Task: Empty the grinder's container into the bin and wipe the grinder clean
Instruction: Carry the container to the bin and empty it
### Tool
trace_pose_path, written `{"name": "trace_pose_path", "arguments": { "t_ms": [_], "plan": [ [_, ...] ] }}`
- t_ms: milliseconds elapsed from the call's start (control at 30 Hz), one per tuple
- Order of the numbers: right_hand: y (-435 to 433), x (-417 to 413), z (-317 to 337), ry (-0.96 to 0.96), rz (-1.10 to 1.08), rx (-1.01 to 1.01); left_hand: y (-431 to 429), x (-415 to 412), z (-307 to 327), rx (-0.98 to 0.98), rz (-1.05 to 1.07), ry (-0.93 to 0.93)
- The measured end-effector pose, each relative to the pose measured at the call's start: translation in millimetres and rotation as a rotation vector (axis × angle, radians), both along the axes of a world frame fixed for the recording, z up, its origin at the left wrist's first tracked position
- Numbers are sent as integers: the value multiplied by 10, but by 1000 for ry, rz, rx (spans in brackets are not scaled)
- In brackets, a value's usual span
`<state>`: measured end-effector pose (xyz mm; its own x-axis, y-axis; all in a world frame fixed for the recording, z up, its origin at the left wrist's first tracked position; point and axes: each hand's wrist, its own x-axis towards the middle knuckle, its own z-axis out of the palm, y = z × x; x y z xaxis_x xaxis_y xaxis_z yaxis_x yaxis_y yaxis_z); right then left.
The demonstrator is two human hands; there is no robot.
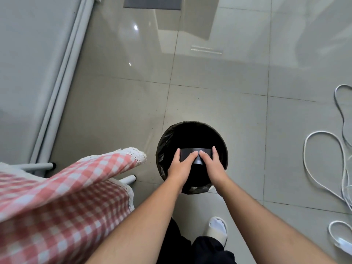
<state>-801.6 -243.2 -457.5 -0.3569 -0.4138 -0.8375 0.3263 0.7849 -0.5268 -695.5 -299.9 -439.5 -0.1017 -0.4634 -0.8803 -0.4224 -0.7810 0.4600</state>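
Observation:
A round bin lined with a black bag stands on the tiled floor just in front of my feet. Over its dark opening I hold the grinder's container, a small dark box, turned over so that its flat underside faces me. My left hand grips its left side, thumb out on the left end. My right hand grips its right side. The fingertips of both hands meet on the middle of the container. The grinder itself is not in view.
A table with a red-and-white checked cloth and lace edge juts in from the left, its corner close to the bin. White cables loop on the floor at the right. My slippered foot stands behind the bin.

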Motion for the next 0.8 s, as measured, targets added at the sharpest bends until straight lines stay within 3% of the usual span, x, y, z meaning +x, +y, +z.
{"name": "trace_pose_path", "arguments": {
  "t_ms": [567, 800],
  "plan": [
    [7, 61, 68, 44, 16, 61, 30, -5, 51, 3, -18, -78],
    [36, 28, 461, 18, 60, -67, -13, 105, 435, -38, -134, 38]
  ]
}}
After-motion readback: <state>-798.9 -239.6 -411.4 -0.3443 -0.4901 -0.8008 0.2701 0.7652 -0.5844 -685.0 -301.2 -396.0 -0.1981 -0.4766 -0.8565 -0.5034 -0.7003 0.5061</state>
